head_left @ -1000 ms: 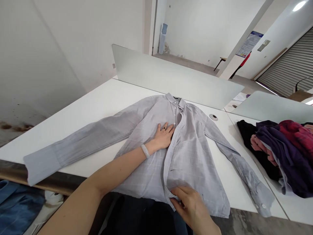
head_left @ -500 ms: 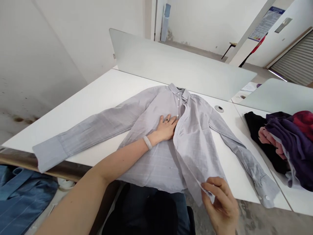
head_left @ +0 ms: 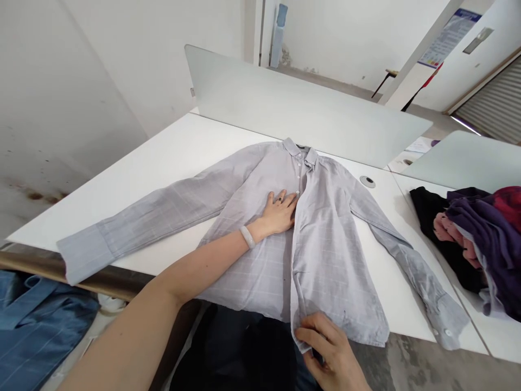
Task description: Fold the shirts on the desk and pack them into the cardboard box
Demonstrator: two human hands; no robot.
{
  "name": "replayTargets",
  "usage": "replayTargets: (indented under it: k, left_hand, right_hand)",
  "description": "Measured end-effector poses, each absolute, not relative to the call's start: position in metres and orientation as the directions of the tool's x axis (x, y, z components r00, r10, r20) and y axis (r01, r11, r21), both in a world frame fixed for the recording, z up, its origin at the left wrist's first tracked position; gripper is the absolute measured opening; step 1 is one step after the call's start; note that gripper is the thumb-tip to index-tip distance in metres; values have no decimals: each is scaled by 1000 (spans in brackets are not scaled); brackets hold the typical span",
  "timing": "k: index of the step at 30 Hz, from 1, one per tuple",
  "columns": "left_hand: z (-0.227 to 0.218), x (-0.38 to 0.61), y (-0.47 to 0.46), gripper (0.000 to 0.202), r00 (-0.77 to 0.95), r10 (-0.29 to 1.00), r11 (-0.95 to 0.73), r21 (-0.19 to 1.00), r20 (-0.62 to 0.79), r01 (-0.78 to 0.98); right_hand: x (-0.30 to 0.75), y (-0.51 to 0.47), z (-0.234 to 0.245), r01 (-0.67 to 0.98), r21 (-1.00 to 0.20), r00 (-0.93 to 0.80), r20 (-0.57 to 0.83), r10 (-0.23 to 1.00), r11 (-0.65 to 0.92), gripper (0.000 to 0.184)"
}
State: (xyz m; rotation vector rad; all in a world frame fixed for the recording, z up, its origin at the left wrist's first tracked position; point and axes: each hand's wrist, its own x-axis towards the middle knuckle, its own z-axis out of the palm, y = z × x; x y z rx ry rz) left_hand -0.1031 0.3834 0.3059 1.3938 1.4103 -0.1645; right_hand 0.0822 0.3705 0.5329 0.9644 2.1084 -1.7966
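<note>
A pale grey long-sleeved button shirt [head_left: 329,260] lies face up on a white table [head_left: 163,168], its collar far from me and its sleeves spread wide. My left hand [head_left: 279,213] rests flat on the chest below the collar, holding nothing, with a ring on one finger and a pale bangle [head_left: 247,237] on the wrist. At the near edge, my right hand [head_left: 329,347] pinches the hem of the shirt's front panel. That panel lies over the shirt body, and the fingers hide part of the hem.
A heap of black, purple and red clothes [head_left: 468,233] sits on the table at the right. A frosted partition [head_left: 301,98] stands along the far edge, with a round cable grommet [head_left: 367,181] nearby. A blue garment [head_left: 36,315] lies below the table's left side.
My right hand has moved down and left, and the front panel it held lifted now lies flatter on the shirt. My left hand stays in place on the chest.
</note>
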Motion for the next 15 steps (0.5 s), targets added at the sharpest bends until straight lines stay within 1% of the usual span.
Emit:
replayTargets:
  k: [5, 8, 10, 11, 13, 15]
  left_hand:
    - [303, -103, 382, 58, 277, 625, 298, 551, -730, 780]
    - [304, -103, 383, 57, 281, 618, 298, 550, -734, 780]
    - [304, -103, 383, 57, 282, 617, 299, 551, -735, 779]
    - [305, -103, 384, 57, 284, 615, 300, 551, -735, 779]
    - [306, -104, 384, 57, 286, 614, 300, 552, -736, 778]
    - [307, -104, 385, 58, 286, 612, 301, 551, -738, 778]
  right_hand:
    - [78, 368, 532, 595, -804, -769, -566, 297, 11, 12]
    - [82, 362, 532, 639, -768, -732, -625, 270, -44, 5]
    - [89, 354, 533, 701, -700, -671, -712, 205, -137, 12]
    - [93, 349, 533, 738, -646, -628, -764, 150, -195, 18]
    - [102, 336, 533, 805, -507, -520, -853, 44, -309, 31]
    - [110, 322, 533, 829, -365, -405, -914, -4, -424, 41]
